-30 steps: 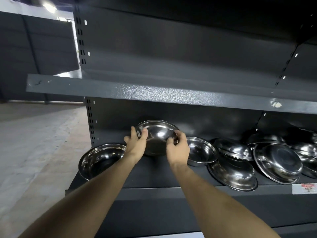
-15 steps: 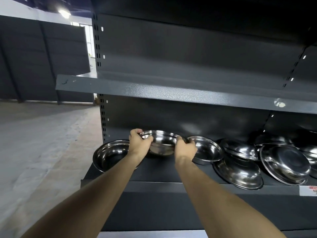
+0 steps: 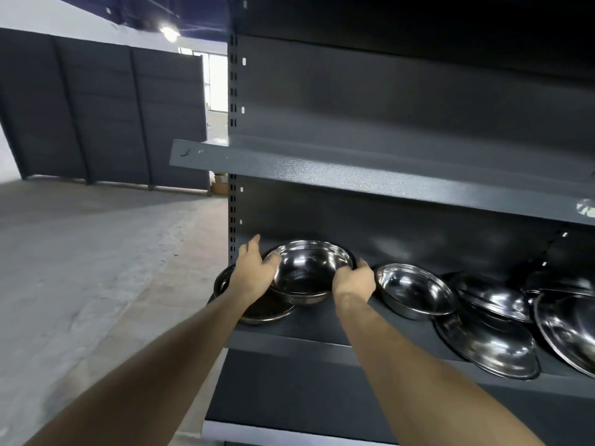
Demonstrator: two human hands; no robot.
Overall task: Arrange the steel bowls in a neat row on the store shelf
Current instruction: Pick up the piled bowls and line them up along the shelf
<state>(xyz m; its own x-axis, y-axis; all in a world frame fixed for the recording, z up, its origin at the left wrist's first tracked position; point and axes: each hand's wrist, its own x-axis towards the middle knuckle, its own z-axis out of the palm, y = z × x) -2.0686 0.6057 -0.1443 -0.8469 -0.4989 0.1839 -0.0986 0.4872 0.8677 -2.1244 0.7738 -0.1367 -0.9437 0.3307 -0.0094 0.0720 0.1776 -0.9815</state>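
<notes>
A steel bowl [image 3: 309, 272] was held between both hands above the left end of the dark grey store shelf [image 3: 322, 333]. The left hand [image 3: 254, 272] was laid against the bowl's left side, its thumb resting on the rim and its fingers reaching round the far side of the wall. The right hand [image 3: 354, 280] was curled over the bowl's right rim, its fingers wrapped onto the edge. The bowl was kept upright, mouth upward, and its base was overlapping a second bowl [image 3: 257, 310] that lay on the shelf at the far left, largely hidden beneath the left hand and the held bowl; whether the two bowls were touching could not be told.

Just to the right of the right hand, another bowl [image 3: 415, 292] was set on the shelf, tilted slightly toward the camera. Further right, a loose heap of bowls [image 3: 489, 336] was seen, tilted and overlapping one another, with a large one [image 3: 570, 329] cut off by the right edge of the frame.

An upper shelf [image 3: 354, 175] was mounted above the bowls, carried on a perforated upright [image 3: 232, 123]. To the left, a concrete floor [image 3: 80, 252] was visible, and dark panels [image 3: 96, 107] were ranged along the far wall.
</notes>
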